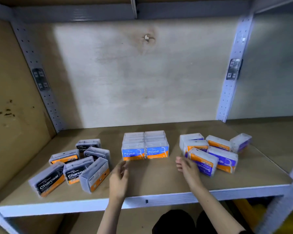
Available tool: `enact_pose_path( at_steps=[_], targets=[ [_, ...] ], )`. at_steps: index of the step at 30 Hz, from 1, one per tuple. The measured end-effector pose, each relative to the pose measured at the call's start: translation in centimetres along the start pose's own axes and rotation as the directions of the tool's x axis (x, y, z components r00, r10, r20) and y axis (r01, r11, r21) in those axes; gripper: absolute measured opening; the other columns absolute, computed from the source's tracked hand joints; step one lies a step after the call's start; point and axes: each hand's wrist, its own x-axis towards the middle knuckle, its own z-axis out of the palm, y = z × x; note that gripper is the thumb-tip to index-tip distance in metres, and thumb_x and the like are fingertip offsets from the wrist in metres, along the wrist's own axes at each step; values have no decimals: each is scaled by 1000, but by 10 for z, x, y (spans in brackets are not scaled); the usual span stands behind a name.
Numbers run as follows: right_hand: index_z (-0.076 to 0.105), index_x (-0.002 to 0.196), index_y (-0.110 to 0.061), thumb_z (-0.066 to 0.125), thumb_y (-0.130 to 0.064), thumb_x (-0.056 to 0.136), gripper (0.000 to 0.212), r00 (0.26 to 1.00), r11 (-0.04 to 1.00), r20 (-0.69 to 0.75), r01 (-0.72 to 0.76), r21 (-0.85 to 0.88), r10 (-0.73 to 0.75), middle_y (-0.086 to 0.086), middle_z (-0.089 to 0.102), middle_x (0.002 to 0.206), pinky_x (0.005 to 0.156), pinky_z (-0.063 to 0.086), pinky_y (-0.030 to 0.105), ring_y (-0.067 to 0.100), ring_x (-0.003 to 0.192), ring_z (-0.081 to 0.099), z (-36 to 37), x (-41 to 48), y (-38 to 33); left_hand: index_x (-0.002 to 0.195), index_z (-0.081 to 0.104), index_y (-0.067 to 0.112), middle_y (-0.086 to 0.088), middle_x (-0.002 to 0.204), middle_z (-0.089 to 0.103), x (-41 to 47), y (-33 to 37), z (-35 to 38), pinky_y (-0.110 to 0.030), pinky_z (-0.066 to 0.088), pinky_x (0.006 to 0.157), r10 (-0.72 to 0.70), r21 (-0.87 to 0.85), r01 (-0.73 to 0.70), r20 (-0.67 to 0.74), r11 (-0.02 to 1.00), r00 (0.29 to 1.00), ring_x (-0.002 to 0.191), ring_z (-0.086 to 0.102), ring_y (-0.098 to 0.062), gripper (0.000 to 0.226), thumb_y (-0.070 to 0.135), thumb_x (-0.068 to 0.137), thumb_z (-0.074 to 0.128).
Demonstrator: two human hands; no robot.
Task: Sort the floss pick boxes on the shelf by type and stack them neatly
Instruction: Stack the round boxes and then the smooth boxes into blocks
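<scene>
left hand (118,176), right hand (187,167) (both relaxed)

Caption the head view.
Left hand and right hand, open, above a shelf: black boxes jumbled left, blue boxes stacked centre, purple boxes jumbled right.

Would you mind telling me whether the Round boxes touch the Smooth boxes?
Apart: the head view shows bare shelf between the Round boxes and Smooth boxes.

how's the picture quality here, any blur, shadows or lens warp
Head view: wide-angle lens bows the shelf uprights and front rail; light falls bright on the middle of the back panel, both sides in shadow; left hand is motion-blurred; Round boxes read sharp, Charcoal boxes near the edge look smeared.
</scene>
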Motion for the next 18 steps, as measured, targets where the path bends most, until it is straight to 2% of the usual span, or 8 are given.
enact_pose_path(
  at_steps=[2, 6, 9, 10, 12, 14, 16, 18],
  targets=[
    [64, 103, 2, 47, -5, 93, 21, 995, 979, 73, 84, -186, -71, 6, 62, 87, 72, 47, 17, 18, 86, 57, -13, -11, -1, 116, 58, 2, -10, 112, 64, -15, 3, 2, -19, 36, 79, 26, 67, -31, 70, 997, 997, 106, 60, -23, 29, -2, 90, 48],
    [68, 104, 0, 56, -6, 88, 21, 957, 831, 259, 250, -497, -133, 2, 66, 98, 71, 41, 4, 12, 94, 58, -36, -30, -13, 104, 65, 11, -1, 100, 64, -39, 17, 11, -2, 42, 63, 118, 204, -175, 265, 963, 957, 90, 58, -11, 24, 0, 86, 52],
    [68, 103, -2, 58, -11, 87, 21, 927, 680, 360, 332, -653, -106, 8, 69, 103, 87, 46, 23, 15, 96, 60, -53, -44, -22, 106, 65, 7, -1, 96, 61, -49, 36, 20, -8, 45, 56, 153, 269, -286, 425, 920, 892, 85, 55, -11, 25, 4, 86, 52],
    [67, 103, -1, 58, -12, 87, 21, 917, 639, 388, 350, -685, -87, 9, 67, 97, 86, 45, 25, 15, 93, 58, -58, -49, -26, 107, 65, 7, -3, 97, 63, -51, 42, 24, -6, 43, 58, 164, 297, -332, 474, 895, 865, 84, 54, -10, 25, 5, 86, 52],
    [64, 105, 0, 57, -13, 88, 23, 900, 577, 433, 382, -722, -53, 2, 58, 88, 76, 41, 21, 11, 88, 53, -68, -57, -32, 110, 65, 7, -6, 106, 66, -56, 53, 30, -4, 38, 62, 183, 334, -414, 548, 847, 816, 87, 54, -10, 26, 8, 87, 53],
    [64, 106, 0, 57, -13, 88, 24, 893, 543, 448, 396, -740, -40, -2, 55, 87, 70, 38, 16, 8, 81, 51, -78, -63, -36, 112, 64, 9, -4, 116, 66, -60, 62, 36, -7, 34, 67, 180, 357, -466, 605, 809, 776, 98, 58, -14, 28, 10, 87, 54],
    [64, 106, -1, 58, -14, 87, 23, 895, 537, 445, 392, -747, -33, -1, 57, 85, 61, 37, 9, 2, 70, 50, -87, -68, -38, 114, 63, 12, -4, 119, 64, -62, 69, 42, -8, 32, 68, 162, 377, -493, 643, 784, 749, 105, 59, -15, 29, 12, 86, 54],
    [65, 105, -3, 58, -15, 87, 23, 902, 527, 431, 384, -758, -37, 6, 65, 94, 61, 36, 6, 4, 73, 51, -96, -69, -40, 116, 62, 15, -3, 118, 63, -64, 77, 47, -7, 28, 65, 161, 400, -535, 670, 744, 725, 101, 58, -12, 30, 16, 87, 53]
  ],
)
